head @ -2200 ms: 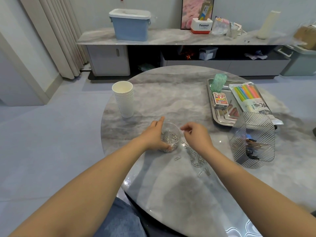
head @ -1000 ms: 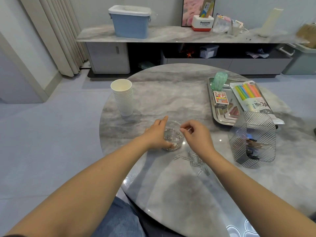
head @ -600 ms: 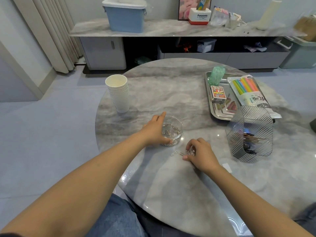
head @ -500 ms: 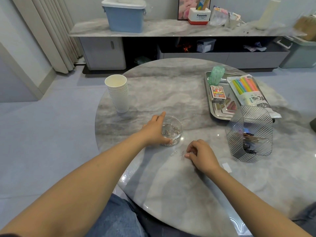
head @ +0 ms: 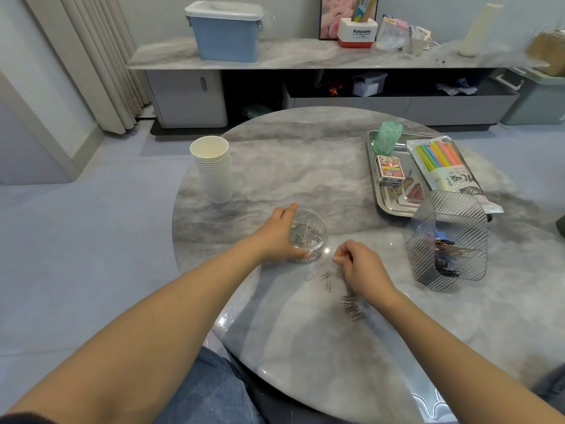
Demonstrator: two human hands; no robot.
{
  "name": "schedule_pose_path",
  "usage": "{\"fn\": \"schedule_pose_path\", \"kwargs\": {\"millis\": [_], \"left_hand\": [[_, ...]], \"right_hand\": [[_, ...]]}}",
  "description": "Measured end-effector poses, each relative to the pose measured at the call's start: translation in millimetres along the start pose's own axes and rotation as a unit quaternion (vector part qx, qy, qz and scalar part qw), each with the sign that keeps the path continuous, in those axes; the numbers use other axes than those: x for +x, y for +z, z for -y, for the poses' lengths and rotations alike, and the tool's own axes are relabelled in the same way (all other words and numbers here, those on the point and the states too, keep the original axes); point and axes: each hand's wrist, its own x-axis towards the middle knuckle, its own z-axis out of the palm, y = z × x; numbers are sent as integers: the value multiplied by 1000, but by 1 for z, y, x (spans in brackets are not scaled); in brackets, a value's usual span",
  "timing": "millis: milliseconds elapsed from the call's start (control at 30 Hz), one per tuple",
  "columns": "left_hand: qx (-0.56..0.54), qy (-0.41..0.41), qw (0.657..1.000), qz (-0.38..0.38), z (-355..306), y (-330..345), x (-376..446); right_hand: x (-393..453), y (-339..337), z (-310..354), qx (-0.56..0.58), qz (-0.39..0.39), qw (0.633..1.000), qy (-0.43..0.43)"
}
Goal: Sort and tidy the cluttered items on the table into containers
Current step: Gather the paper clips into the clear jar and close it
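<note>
A small clear round cup [head: 315, 229] with several silver paper clips inside stands on the marble table [head: 305, 166]. My left hand [head: 279, 232] holds the cup from its left side, fingers curled round the wall. My right hand [head: 360, 269] is just right of the cup, a little above the table, fingertips pinched together on what look like paper clips. Loose paper clips [head: 324, 278] lie below the cup, and a further small heap of clips [head: 353, 306] lies under my right wrist.
A stack of white paper cups [head: 212, 169] stands at the left. A ribbed clear holder [head: 449, 243] with dark clips stands at the right. Behind it a metal tray [head: 385, 203] holds a card box [head: 389, 169], a green roll [head: 388, 137] and a straw pack [head: 443, 163].
My right hand went from above the cup down to the loose clips, gathered some, and now lifts back toward the cup. My left hand stays on the cup.
</note>
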Motion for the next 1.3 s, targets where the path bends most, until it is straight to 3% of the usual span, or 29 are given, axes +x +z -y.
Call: {"fn": "schedule_pose_path", "kwargs": {"millis": [133, 267, 433, 667, 767, 833, 900, 1300], "left_hand": [[0, 2, 1000, -4, 0, 1, 1], [-8, 4, 1000, -1, -1, 0, 0], [-25, 6, 1000, 2, -1, 0, -1], [-22, 6, 1000, 7, 0, -1, 1], [-21, 7, 1000, 7, 0, -2, 1], [-18, 6, 1000, 7, 0, -2, 1], [-16, 6, 1000, 8, 0, -2, 1], [-13, 4, 1000, 8, -1, 0, 2]], "right_hand": [[17, -10, 38, 46, -51, 995, -72], [40, -5, 60, 15, -26, 990, -135], [52, -4, 60, -48, 26, 991, -124], [16, -9, 33, 19, -90, 994, -66], [2, -7, 13, -31, 9, 999, -39], [-1, -6, 4, -83, 118, 987, -63], [2, -4, -3, -93, 168, 977, -90], [-5, 11, -7, -164, 151, 969, -103]]}}
